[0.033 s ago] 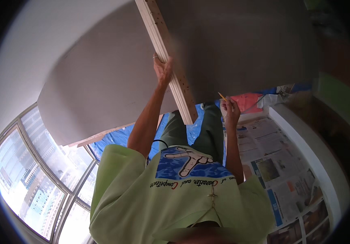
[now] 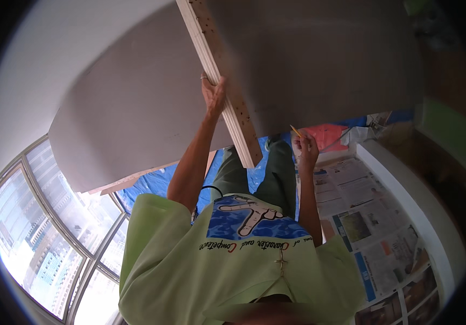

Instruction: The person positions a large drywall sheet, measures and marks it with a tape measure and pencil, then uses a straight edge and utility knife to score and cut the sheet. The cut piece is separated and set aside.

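Note:
My left hand (image 2: pixel 213 95) is closed around the side of a long, pale wooden plank (image 2: pixel 234 120), the thumb lying on its near face. The plank stretches from the top edge down toward my legs, over a broad grey-brown panel (image 2: pixel 130 103). Its broad side carries several small dark holes or spots. In my right hand (image 2: pixel 306 150) a yellow pencil (image 2: pixel 297 131) is pinched, its tip pointing up and left, just by the panel's near edge. The far end of the plank is out of view.
Blue sheeting (image 2: pixel 154 184) covers the floor under the panel. On the right, newspapers (image 2: pixel 363 216) lie beside a white ledge (image 2: pixel 406 189). A red sheet or bag (image 2: pixel 325 136) sits beyond my right hand. Windows (image 2: pixel 54 216) line the left side.
The plank and my left hand have shifted very slightly to the left at the upper part. My right hand with the pencil stays almost in place.

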`<control>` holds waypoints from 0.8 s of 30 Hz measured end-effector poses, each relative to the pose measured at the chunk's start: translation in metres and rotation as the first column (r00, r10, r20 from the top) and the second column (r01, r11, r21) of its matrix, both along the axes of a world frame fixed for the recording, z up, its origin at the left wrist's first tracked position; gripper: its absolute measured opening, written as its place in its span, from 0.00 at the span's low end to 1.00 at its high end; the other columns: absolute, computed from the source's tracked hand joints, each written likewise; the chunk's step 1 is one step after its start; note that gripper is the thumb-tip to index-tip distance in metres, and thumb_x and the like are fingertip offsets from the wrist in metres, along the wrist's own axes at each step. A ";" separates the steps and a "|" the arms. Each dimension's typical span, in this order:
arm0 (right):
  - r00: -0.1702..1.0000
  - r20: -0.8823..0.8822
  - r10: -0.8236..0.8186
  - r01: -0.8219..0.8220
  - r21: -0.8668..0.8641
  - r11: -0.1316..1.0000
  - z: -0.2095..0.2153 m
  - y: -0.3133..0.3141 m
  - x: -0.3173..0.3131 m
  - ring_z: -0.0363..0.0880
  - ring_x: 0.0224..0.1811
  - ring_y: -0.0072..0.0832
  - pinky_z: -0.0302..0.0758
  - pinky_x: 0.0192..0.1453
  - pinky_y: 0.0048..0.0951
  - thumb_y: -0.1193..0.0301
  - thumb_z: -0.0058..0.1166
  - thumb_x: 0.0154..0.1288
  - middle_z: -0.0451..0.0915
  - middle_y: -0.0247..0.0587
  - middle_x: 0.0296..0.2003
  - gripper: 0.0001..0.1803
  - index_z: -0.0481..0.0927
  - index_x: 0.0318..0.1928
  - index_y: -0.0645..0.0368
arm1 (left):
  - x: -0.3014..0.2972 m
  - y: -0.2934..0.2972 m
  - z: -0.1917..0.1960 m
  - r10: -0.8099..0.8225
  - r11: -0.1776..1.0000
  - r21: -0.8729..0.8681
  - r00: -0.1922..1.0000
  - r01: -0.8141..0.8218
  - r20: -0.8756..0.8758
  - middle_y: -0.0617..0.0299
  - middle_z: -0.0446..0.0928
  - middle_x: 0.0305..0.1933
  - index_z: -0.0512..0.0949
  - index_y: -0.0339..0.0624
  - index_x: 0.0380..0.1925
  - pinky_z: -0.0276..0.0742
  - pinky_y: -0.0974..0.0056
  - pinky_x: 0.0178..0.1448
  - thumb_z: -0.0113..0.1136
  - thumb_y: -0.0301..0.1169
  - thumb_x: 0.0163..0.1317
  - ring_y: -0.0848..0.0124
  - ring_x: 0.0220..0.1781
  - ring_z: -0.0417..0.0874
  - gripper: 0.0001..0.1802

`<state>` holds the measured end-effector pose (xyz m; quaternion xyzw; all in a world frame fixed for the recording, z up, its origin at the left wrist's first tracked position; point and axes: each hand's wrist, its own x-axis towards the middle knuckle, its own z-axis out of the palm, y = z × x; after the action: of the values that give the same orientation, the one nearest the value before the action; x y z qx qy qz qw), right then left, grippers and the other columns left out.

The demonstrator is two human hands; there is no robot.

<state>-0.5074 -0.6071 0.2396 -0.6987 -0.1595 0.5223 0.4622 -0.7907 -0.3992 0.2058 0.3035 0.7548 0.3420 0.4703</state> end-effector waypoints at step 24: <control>0.029 0.359 0.933 -0.995 0.104 -0.009 0.119 -0.173 -0.126 0.77 0.45 0.37 0.75 0.53 0.35 0.41 0.70 0.48 0.77 0.47 0.41 0.45 0.75 0.55 0.66 | -0.098 -0.457 0.114 0.614 0.473 0.375 0.603 -0.798 0.510 0.53 0.75 0.40 0.66 0.35 0.49 0.86 0.58 0.41 0.63 0.38 0.60 0.63 0.38 0.83 0.24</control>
<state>-0.6336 -0.7806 0.3587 -0.3489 -0.7233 0.5925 0.0630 -0.8890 -0.8558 0.3203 0.0281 0.5894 0.7572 0.2799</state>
